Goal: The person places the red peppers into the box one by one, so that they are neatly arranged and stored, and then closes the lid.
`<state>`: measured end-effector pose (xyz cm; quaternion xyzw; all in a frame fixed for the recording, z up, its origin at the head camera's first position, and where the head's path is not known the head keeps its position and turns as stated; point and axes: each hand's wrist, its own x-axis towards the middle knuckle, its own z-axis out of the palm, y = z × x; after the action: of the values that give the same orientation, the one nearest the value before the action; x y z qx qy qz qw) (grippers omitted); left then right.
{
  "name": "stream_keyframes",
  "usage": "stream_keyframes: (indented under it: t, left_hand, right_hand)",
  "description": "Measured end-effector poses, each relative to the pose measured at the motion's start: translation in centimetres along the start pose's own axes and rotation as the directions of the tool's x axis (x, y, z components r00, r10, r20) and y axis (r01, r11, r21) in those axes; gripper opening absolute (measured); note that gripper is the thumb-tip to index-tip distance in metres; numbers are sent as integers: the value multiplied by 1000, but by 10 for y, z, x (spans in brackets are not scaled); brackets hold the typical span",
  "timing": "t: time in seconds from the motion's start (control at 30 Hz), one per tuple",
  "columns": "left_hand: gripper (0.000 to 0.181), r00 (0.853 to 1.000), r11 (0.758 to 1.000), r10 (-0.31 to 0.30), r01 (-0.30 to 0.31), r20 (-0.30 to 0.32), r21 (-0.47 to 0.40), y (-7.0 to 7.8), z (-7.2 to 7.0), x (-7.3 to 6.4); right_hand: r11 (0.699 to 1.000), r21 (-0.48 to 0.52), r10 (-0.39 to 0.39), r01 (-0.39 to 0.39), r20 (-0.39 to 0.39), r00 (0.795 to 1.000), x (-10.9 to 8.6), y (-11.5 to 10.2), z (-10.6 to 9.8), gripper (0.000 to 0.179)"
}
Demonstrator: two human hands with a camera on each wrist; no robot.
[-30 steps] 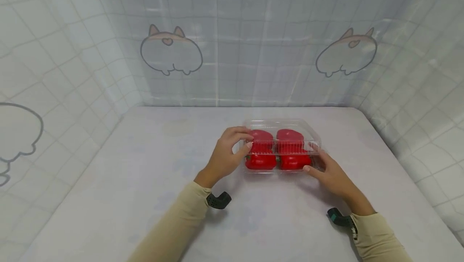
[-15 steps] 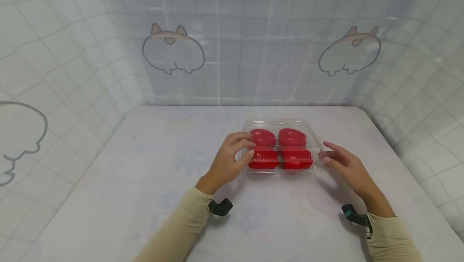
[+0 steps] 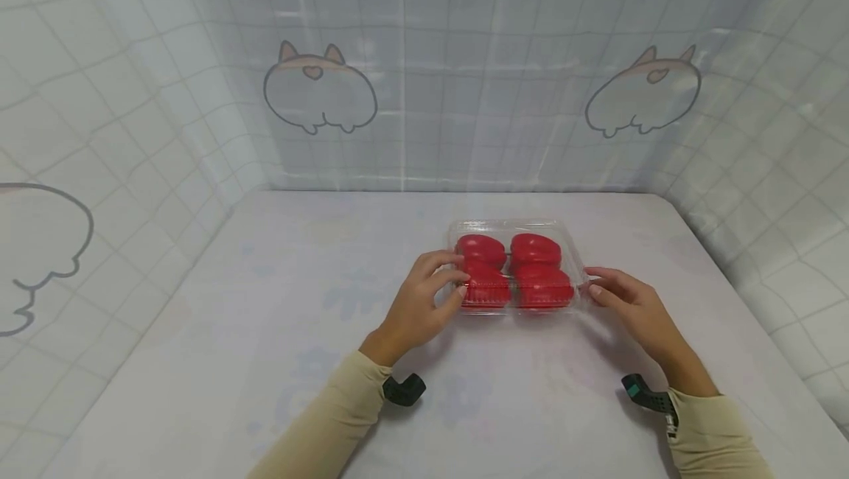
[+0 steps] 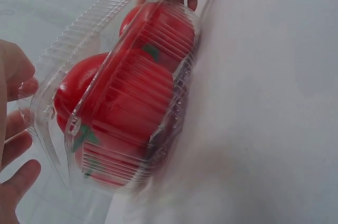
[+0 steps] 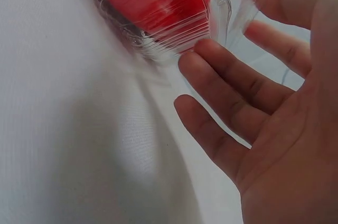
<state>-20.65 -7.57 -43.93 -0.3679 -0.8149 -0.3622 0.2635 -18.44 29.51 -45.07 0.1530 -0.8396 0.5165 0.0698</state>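
A clear plastic clamshell box (image 3: pixel 507 227) sits on the table, holding several glossy red bell peppers (image 3: pixel 539 284) with green stem ends. Its hinged lid (image 4: pixel 68 42) is tilted over them, its front edge slightly apart from the base in the left wrist view. My left hand (image 3: pixel 419 306) is at the box's left side, thumb and a fingertip pinching the lid's edge. On the right side, my right hand (image 3: pixel 630 306) pinches the lid's corner (image 5: pixel 244 7) between thumb and index finger. Its other fingers (image 5: pixel 227 108) stay extended beside the box.
The white table (image 3: pixel 278 302) has a faint pattern and ends at a back wall (image 3: pixel 431 96) of grid-patterned sheeting. Similar sheeting hangs at the left and right. Each wrist carries a dark camera mount (image 3: pixel 404 390) near the table surface.
The lid has come down, its front edge dropping nearer to the base. My right hand has shifted right, from the box's front right corner to the lid's side. My left hand has lowered slightly.
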Motion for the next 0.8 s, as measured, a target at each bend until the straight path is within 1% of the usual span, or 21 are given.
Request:
stream_keyframes:
  t: [0.2, 0.37, 0.43, 0.6, 0.8]
  left_hand:
    - [20, 1000, 1000, 2, -2, 13, 12, 1, -3, -2]
    - [23, 1000, 999, -21, 21, -6, -45, 1, -6, -6]
    - [24, 999, 997, -36, 35, -16, -75, 0, -7, -7]
    - [26, 995, 988, -94, 89, -40, -129, -1, -7, -12]
    - [29, 982, 975, -187, 180, -38, -131, 1, -4, -19]
  right_hand:
    - [998, -53, 35, -33, 35, 999, -2, -3, 0, 36]
    - [998, -47, 40, -37, 50, 998, -2, -7, -1, 38]
    - [999, -34, 29, -27, 54, 998, -2, -6, -1, 36]
    - [1000, -11, -2, 3, 73, 997, -2, -3, 0, 31]
    - [1000, -1, -10, 10, 77, 997, -2, 0, 2, 26]
